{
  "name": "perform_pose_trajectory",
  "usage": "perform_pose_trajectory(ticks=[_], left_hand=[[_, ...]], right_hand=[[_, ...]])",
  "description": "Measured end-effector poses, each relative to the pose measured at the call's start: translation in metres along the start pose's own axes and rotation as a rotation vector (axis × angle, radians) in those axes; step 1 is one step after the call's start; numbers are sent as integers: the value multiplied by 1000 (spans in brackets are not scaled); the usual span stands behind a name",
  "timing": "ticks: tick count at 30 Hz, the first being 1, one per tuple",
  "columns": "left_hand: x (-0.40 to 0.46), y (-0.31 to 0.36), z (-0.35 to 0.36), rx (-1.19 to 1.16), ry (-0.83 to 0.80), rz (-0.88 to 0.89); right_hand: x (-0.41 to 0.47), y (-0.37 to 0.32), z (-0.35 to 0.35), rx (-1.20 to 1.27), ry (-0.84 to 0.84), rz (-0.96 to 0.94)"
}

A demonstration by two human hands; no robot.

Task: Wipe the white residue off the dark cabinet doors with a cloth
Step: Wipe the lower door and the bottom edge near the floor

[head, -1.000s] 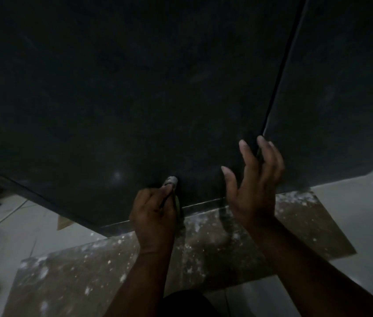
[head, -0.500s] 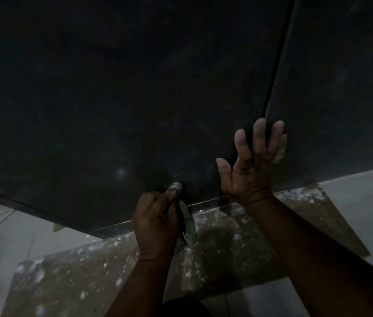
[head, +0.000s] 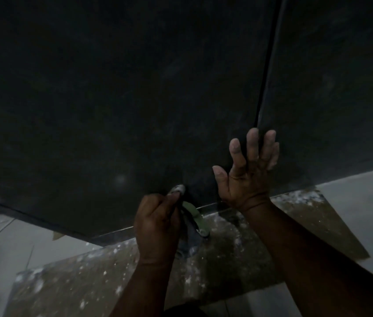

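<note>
Cabinet doors: fill upper frame. Cloth: lower centre, bunched in my left hand, its tip pressed to the door's lower edge for scrubbing. My right hand: fingers spread flat across the seam, probably steadying the panels.

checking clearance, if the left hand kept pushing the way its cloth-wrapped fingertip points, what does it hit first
The left hand points its cloth-covered fingertip up at the left cabinet door. It would meet that dark panel at once; it looks already touching, though depth is unclear.
</note>
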State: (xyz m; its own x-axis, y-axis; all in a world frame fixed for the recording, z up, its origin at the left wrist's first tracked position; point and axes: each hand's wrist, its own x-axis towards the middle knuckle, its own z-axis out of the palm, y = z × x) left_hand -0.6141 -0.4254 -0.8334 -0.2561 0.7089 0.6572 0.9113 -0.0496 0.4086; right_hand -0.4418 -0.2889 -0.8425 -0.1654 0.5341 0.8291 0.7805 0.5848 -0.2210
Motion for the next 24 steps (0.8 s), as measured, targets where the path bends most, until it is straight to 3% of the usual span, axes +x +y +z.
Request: perform_pose_trajectory(ticks=[7,17,24], left_hand=[[-31,-32,4,83,-145,-115],[9,19,10,-24,56,26],[-18,-4,15,124,-265,-9]], right_hand=[[0,1,1,-17,-12,-5],[-5,2,0,-11,-45,0],[-10,10,-1,-12,-64,-46]])
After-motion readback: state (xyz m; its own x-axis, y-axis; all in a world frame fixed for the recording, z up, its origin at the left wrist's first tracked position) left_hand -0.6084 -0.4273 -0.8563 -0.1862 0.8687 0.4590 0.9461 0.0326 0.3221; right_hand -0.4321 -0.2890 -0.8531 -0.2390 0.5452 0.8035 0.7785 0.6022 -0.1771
